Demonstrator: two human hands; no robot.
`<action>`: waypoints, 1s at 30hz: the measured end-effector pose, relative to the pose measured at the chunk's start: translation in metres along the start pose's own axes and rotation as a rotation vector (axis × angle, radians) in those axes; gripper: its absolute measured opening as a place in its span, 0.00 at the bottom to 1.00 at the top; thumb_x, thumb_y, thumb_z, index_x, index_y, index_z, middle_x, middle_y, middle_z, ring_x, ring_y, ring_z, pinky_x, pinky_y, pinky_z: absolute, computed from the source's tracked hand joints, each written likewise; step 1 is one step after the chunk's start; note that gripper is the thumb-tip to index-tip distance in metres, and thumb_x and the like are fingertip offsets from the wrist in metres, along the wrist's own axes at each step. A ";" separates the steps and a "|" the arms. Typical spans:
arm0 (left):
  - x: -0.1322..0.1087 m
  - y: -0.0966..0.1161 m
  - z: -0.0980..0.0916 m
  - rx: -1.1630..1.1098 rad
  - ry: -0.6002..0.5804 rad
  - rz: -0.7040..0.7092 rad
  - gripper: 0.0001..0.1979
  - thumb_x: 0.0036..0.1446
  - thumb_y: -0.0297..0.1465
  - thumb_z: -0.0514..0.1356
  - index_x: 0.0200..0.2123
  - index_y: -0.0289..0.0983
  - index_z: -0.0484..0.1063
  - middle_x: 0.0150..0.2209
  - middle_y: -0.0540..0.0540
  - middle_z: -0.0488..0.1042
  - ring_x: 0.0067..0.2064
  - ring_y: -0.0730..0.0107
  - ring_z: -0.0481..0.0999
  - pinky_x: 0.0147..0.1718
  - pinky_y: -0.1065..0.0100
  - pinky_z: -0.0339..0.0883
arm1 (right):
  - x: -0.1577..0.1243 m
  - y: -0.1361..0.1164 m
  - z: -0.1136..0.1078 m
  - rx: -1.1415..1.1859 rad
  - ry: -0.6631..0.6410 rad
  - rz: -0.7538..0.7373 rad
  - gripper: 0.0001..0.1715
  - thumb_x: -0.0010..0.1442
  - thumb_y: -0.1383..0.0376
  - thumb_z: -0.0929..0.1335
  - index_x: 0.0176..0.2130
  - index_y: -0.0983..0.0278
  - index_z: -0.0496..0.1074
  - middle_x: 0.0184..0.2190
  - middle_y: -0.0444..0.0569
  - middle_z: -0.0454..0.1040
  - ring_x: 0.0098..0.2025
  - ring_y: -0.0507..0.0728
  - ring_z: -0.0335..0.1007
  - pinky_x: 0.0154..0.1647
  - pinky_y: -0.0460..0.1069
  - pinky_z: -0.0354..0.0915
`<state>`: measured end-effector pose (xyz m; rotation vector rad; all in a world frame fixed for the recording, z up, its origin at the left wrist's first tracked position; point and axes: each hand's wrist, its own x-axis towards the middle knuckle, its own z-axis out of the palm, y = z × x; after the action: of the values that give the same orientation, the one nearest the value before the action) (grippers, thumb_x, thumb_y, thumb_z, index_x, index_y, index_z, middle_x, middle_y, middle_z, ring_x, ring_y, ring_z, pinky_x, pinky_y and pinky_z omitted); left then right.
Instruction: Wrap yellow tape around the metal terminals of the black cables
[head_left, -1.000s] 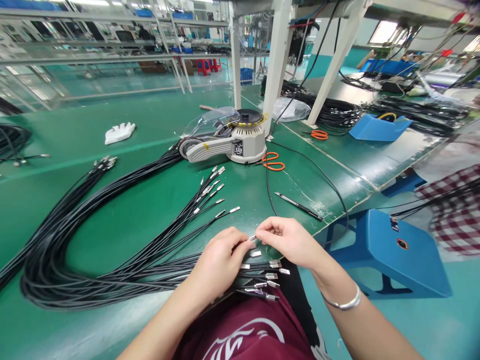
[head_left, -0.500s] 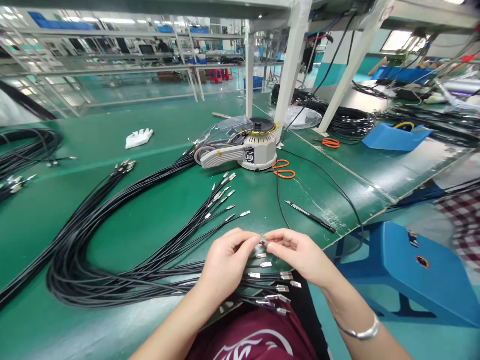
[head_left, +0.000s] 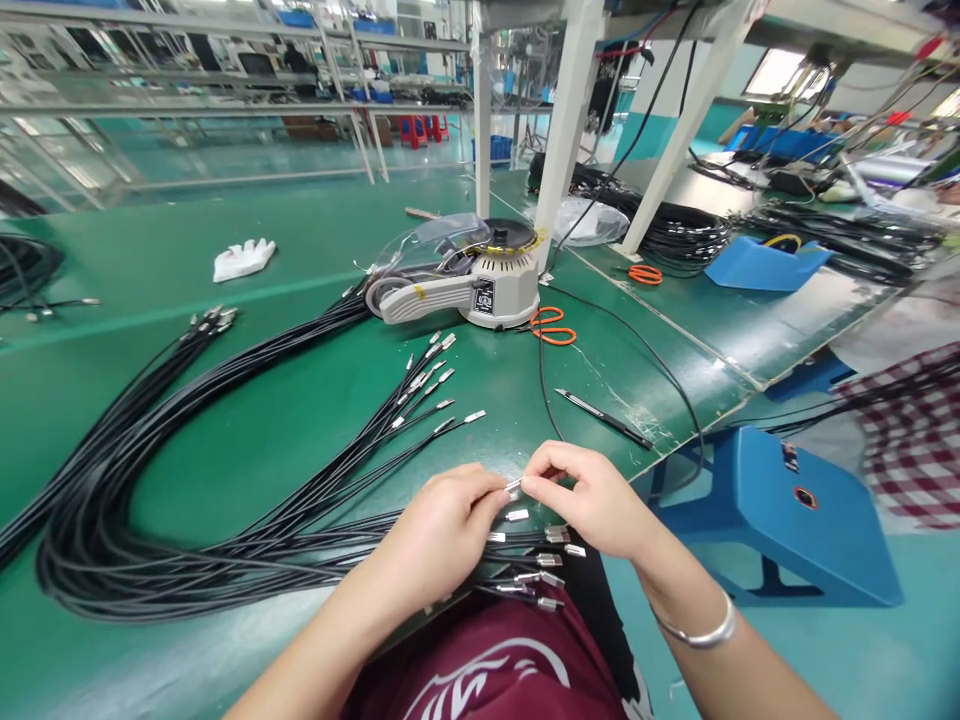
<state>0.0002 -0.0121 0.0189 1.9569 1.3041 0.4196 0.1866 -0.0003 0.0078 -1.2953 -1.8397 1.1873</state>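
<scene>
My left hand (head_left: 442, 525) and my right hand (head_left: 589, 495) meet at the near edge of the green bench (head_left: 262, 460). Between their pinched fingertips is the small metal tip (head_left: 514, 487) of one black cable. Under the hands lie several more metal-tipped cable ends (head_left: 544, 565), fanned over my lap. A big bundle of black cables (head_left: 150, 480) loops away to the left across the bench, and another fan of tipped ends (head_left: 431, 385) lies just ahead.
A grey tape dispenser (head_left: 480, 280) stands mid-bench with orange scissors (head_left: 551, 325) beside it and a black pen-like tool (head_left: 604, 417) to the right. A white glove (head_left: 240, 258) lies far left. A blue stool (head_left: 802, 510) stands right; a person in a checked garment (head_left: 911, 440) sits beyond it.
My hands stay pinched together on the cable tip with only small finger shifts. The view swung slightly, so the whole scene slid in the picture.
</scene>
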 end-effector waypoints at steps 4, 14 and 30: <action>0.000 -0.001 0.006 0.003 0.039 0.024 0.12 0.63 0.34 0.50 0.38 0.39 0.73 0.33 0.48 0.73 0.37 0.68 0.70 0.36 0.70 0.59 | 0.000 0.000 0.000 0.012 0.005 0.014 0.07 0.57 0.67 0.66 0.27 0.63 0.71 0.28 0.44 0.72 0.32 0.53 0.68 0.35 0.47 0.62; -0.001 -0.003 0.030 0.167 0.111 0.023 0.14 0.62 0.29 0.50 0.26 0.36 0.69 0.26 0.49 0.70 0.31 0.70 0.69 0.32 0.70 0.59 | -0.005 0.011 0.009 -0.110 -0.051 -0.036 0.10 0.59 0.69 0.65 0.26 0.63 0.68 0.27 0.44 0.69 0.31 0.52 0.66 0.34 0.46 0.61; 0.030 -0.054 -0.032 0.311 0.442 -0.223 0.11 0.56 0.31 0.54 0.30 0.37 0.76 0.33 0.45 0.75 0.39 0.61 0.72 0.42 0.62 0.65 | 0.018 0.015 -0.007 0.063 0.032 0.132 0.13 0.60 0.57 0.63 0.37 0.61 0.74 0.33 0.47 0.77 0.35 0.55 0.72 0.39 0.50 0.65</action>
<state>-0.0425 0.0385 -0.0026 2.0039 1.9474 0.5885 0.1922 0.0204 -0.0028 -1.4099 -1.7021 1.2756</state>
